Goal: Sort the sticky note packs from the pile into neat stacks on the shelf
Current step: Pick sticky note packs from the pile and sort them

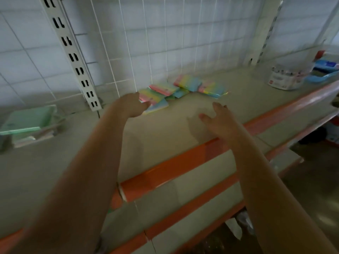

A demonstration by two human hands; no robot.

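Several pastel rainbow sticky note packs [185,87] lie in a loose pile at the back of the grey shelf [165,129], against the wire grid wall. My left hand [132,104] reaches over the pile's left end, its fingers at the nearest pack [156,104]; blur hides whether they hold it. My right hand [218,118] hovers above bare shelf in front of the pile, fingers spread and relaxed, holding nothing.
A green tray [29,123] with items sits at the far left of the shelf. A clear round tub [288,77] and blue packs [324,70] stand at the right. An orange rail [183,165] edges the shelf front, with lower shelves below.
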